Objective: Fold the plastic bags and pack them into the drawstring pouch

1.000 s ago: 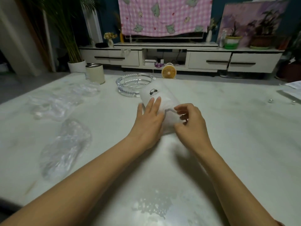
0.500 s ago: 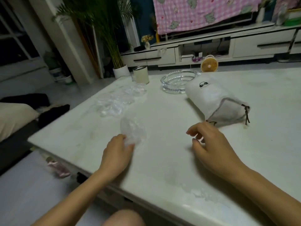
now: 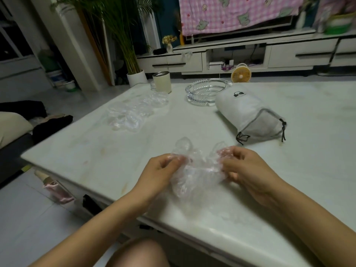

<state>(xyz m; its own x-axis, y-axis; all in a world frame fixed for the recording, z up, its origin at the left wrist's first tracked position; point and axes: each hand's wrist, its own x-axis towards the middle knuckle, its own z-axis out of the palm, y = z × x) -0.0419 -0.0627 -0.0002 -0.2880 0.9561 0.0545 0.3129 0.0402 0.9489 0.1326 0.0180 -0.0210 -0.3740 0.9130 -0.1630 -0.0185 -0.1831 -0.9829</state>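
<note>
The left hand (image 3: 159, 171) and right hand (image 3: 249, 170) have left the pouch (image 3: 244, 112) and now pinch a crumpled plastic bag (image 3: 198, 171), ready to fold it.

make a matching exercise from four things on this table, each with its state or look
Things
1. nearest bag
2. pouch
3. ashtray
4. cup

States
a. clear ribbed glass
b. crumpled, gripped by the left hand and the right hand
c. white, lying on its side
d. cream, standing upright

Pairs: 1-b, 2-c, 3-a, 4-d
</note>
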